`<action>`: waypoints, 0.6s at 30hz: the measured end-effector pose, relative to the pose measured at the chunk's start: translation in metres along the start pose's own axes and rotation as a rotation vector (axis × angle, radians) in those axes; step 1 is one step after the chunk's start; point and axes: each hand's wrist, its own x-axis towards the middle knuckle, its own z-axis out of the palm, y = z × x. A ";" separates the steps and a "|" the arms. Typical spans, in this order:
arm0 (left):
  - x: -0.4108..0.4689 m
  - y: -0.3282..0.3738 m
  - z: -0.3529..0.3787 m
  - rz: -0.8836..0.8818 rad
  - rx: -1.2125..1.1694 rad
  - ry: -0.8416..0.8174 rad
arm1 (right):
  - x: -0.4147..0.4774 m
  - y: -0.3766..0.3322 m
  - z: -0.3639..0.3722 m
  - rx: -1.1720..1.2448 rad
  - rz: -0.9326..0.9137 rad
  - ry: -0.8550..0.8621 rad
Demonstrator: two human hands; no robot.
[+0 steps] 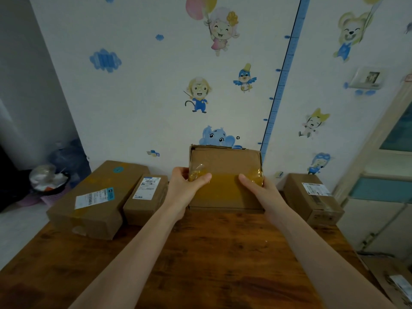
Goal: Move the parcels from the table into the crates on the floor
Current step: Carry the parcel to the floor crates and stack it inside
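Observation:
A brown cardboard parcel (225,162) with yellowish tape across it stands at the back middle of the wooden table (211,253). My left hand (184,186) grips its left side, thumb on the top face. My right hand (259,188) grips its right side the same way. Whether the parcel is lifted off the table I cannot tell. To the left lie a large labelled parcel (95,199) and a smaller labelled parcel (146,198). Another labelled parcel (312,198) sits at the right edge.
The table stands against a wall with cartoon stickers. A bin with rubbish (48,181) is on the floor at the left. At the lower right, beside the table, part of a cardboard box (394,282) shows on the floor. A cabinet (383,197) stands at the right.

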 end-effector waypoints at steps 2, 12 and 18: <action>-0.001 0.000 -0.001 0.010 0.003 -0.002 | 0.001 -0.003 -0.001 0.052 0.020 -0.001; -0.006 -0.002 0.001 0.141 0.122 0.040 | -0.002 0.005 0.010 0.025 -0.190 0.053; -0.007 -0.001 -0.004 0.167 0.202 -0.024 | -0.004 0.003 0.003 -0.003 -0.162 -0.038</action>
